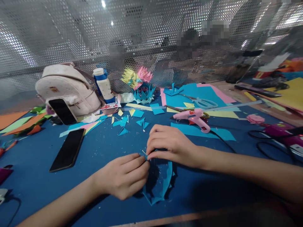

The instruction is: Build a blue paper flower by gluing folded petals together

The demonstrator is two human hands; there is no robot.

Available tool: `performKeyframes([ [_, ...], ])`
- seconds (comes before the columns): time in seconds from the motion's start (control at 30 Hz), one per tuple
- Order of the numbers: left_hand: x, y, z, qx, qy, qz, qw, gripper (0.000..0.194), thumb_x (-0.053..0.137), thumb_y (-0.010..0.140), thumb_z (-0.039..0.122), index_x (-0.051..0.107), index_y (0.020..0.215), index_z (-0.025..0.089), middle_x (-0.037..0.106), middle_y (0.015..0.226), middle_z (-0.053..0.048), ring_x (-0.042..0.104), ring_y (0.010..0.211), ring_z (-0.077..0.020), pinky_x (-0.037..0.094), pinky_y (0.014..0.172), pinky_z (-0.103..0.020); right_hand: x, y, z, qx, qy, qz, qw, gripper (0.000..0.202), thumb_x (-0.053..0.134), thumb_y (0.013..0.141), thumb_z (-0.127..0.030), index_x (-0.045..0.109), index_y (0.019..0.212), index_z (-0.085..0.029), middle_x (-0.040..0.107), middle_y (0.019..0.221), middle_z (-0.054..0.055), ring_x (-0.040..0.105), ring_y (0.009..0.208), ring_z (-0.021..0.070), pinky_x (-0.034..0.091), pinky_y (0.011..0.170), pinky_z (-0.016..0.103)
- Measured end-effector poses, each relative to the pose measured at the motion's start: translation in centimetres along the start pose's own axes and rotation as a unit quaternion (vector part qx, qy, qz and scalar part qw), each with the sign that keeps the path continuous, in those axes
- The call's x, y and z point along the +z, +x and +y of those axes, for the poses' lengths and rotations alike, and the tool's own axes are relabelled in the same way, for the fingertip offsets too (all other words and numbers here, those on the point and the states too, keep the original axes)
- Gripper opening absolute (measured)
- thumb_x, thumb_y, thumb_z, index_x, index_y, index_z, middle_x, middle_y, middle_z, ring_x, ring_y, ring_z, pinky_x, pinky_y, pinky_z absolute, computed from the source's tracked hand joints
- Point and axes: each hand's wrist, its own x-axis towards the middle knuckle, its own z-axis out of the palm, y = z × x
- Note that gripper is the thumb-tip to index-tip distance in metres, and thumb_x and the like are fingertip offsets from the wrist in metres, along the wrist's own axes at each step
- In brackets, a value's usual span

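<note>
Nearest the viewer, the brown front edge (pixel 165 219) of a blue-topped table (pixel 42 157) crosses the lower margin. Just beyond it, two bare hands meet: the left hand (pixel 124 175) and the right hand (pixel 171 143) each have their fingers drawn narrow, pinching one part of a curved strip of pointed, folded bright-blue paper (pixel 165 186). From the pinch, the strip bends in a loop toward the viewer, below the right hand and beside the left; whether its ends join cannot be told, since fingers cover that part.

Beyond the hands lie small folded blue paper triangles (pixel 142 123) and, to their right, a pink glue gun (pixel 195 118) with a black cord, near a flat blue paper strip (pixel 222 134). Scissors with pale-blue handles (pixel 205 102) rest on a large blue paper sheet (pixel 189 93). To the left, a black smartphone (pixel 68 150) lies flat; a second dark phone (pixel 62 112) leans against a cream backpack (pixel 55 85). Right of the backpack stands a white-and-blue bottle (pixel 104 86), then a cluster of yellow, pink and blue pointed paper flowers (pixel 145 94). Behind them rises a perforated grey metal screen (pixel 82 37).
</note>
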Motion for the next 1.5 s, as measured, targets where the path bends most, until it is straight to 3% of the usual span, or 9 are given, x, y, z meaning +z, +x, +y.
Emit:
performKeyframes([
  [0.27,0.3,-0.4,0.0,-0.022,-0.027,0.018,0.999,0.026,0.043,0.096,0.009,0.069,0.091,0.011,0.073,0.102,-0.010,0.066,0.095,-0.0222,0.054,0.087,-0.035,-0.2,0.0,-0.1,-0.039,-0.103,0.003,0.994,0.015,0.057,0.096,-0.020,0.068,0.087,-0.017,0.070,0.083,0.003,0.054,0.088,0.0176,0.044,0.075,0.029],
  [0.4,0.4,-0.6,0.1,-0.197,-0.125,0.096,0.968,0.027,0.044,0.097,0.008,0.063,0.114,0.016,0.065,0.111,-0.010,0.061,0.099,-0.0183,0.051,0.084,-0.029,-0.4,-0.1,-0.1,-0.079,-0.157,0.069,0.982,0.018,0.053,0.096,-0.016,0.068,0.086,-0.017,0.070,0.082,0.002,0.054,0.087,0.0171,0.043,0.074,0.030],
  [0.47,0.7,-0.7,0.1,-0.338,-0.239,0.130,0.901,0.026,0.044,0.099,0.014,0.057,0.121,0.017,0.060,0.113,-0.011,0.059,0.101,-0.0183,0.050,0.086,-0.030,-0.4,-0.1,0.0,-0.097,-0.174,0.102,0.975,0.016,0.055,0.096,-0.019,0.068,0.087,-0.017,0.071,0.084,0.002,0.055,0.086,0.0169,0.043,0.073,0.030],
  [0.63,2.2,-0.7,-0.2,-0.455,-0.677,0.103,0.569,0.045,0.060,0.091,0.053,0.052,0.120,0.019,0.062,0.098,-0.006,0.061,0.089,-0.0174,0.049,0.080,-0.028,0.2,-0.5,0.4,-0.136,-0.221,0.133,0.957,0.011,0.056,0.094,-0.014,0.067,0.091,-0.017,0.073,0.091,0.001,0.056,0.087,0.0167,0.044,0.072,0.030],
  [0.77,2.7,-0.8,-0.4,-0.452,-0.752,0.086,0.473,0.044,0.081,0.079,0.029,0.053,0.112,0.020,0.064,0.083,0.000,0.062,0.073,-0.0111,0.047,0.070,-0.021,0.4,-0.6,0.4,-0.123,-0.183,0.108,0.969,0.012,0.055,0.096,-0.017,0.065,0.101,-0.019,0.072,0.099,0.003,0.057,0.094,0.0178,0.046,0.079,0.031],
  [0.9,1.9,-1.0,-0.9,-0.458,-0.722,0.132,0.501,0.035,0.081,0.077,0.019,0.056,0.101,0.018,0.060,0.075,0.004,0.055,0.065,-0.0058,0.043,0.062,-0.015,0.0,-0.2,0.6,-0.016,-0.042,0.058,0.997,0.038,0.063,0.092,-0.030,0.054,0.127,-0.018,0.063,0.122,0.010,0.054,0.112,0.0212,0.044,0.097,0.038],
  [1.0,1.3,-1.6,-1.6,-0.460,-0.668,0.134,0.569,0.031,0.079,0.078,0.017,0.056,0.099,0.019,0.060,0.080,0.003,0.057,0.071,-0.0070,0.044,0.066,-0.016,0.0,0.1,1.4,0.086,0.099,0.027,0.991,0.060,0.075,0.083,-0.037,0.048,0.133,-0.019,0.060,0.126,0.009,0.053,0.117,0.0210,0.044,0.098,0.035],
  [1.17,1.1,-2.8,-2.5,-0.461,-0.561,0.120,0.677,0.026,0.078,0.079,0.017,0.060,0.098,0.019,0.058,0.094,-0.001,0.058,0.087,-0.0119,0.046,0.079,-0.022,0.2,-0.1,2.9,0.213,0.238,-0.045,0.946,0.041,0.077,0.078,-0.042,0.060,0.108,-0.019,0.062,0.112,0.003,0.057,0.101,0.0184,0.044,0.091,0.032],
  [1.5,0.7,-3.8,-3.6,-0.433,-0.562,-0.021,0.705,0.062,0.087,0.066,0.042,0.060,0.118,0.022,0.060,0.117,-0.008,0.057,0.108,-0.0248,0.043,0.098,-0.037,-0.2,0.0,2.9,0.162,0.318,-0.060,0.932,0.029,0.079,0.076,-0.039,0.063,0.083,-0.016,0.061,0.086,0.000,0.055,0.083,0.0142,0.041,0.078,0.027],
])
